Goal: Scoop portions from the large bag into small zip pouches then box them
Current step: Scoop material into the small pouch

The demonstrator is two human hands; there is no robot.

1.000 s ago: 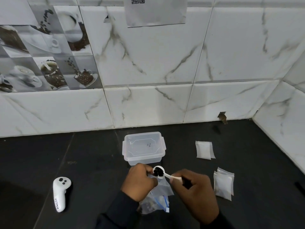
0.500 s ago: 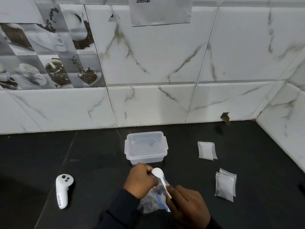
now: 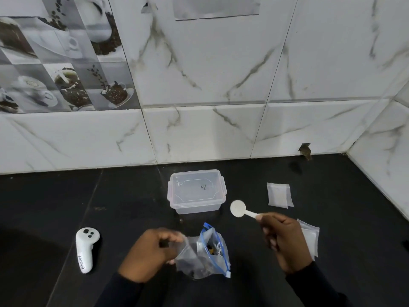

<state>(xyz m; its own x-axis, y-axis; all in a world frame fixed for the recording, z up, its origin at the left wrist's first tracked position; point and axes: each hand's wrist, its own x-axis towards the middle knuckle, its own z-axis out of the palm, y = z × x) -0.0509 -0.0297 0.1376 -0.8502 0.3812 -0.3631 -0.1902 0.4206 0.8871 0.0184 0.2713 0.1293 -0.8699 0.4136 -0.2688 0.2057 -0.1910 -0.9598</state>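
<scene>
The large bag (image 3: 212, 253), blue zip strip gaping, sits on the black bench (image 3: 66, 207) near its front edge, with your left hand (image 3: 150, 253) pinched on a clear film at its mouth; whether that film is a small pouch or the bag's own lip cannot be told. Your right hand (image 3: 285, 242) is closed on the handle of the white scoop (image 3: 238, 208), lifted clear beside the lidded clear box (image 3: 197, 191), its bowl looking empty. Spare pouches (image 3: 278, 194) lie flat to the right, more pouches (image 3: 311, 235) half under your wrist. The risk, as judged from here: the limp bag could slump and spill if your left grip slackens, and your right sleeve could sweep those nearer pouches aside.
</scene>
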